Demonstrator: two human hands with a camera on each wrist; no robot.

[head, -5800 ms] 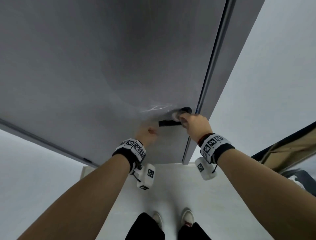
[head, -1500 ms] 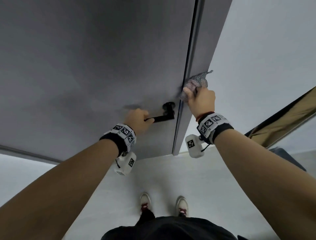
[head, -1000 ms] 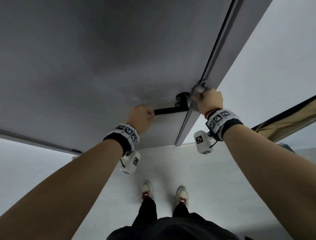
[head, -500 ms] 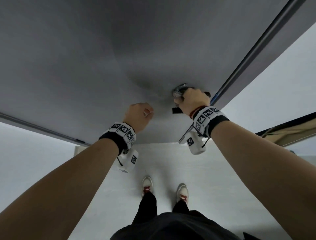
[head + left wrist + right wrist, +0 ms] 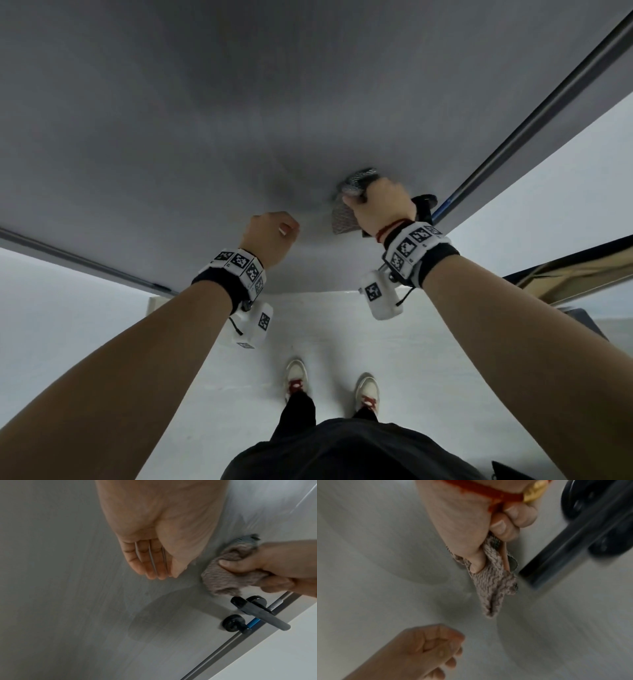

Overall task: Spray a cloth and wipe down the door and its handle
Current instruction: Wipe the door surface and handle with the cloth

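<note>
I hold the cloth (image 5: 228, 573) bunched in my right hand (image 5: 378, 205), fingers curled round it, and press it to the door (image 5: 239, 120) face just beside the black handle (image 5: 262, 614). My left hand (image 5: 270, 233) hangs near the door to the left, fingers loosely curled, holding nothing and touching nothing that I can confirm. Damp streaks show on the panel. I judge the step in hand to be wiping the door around the handle. The next move calls for firm, overlapping strokes across the panel without snagging the cloth on the lever.
</note>
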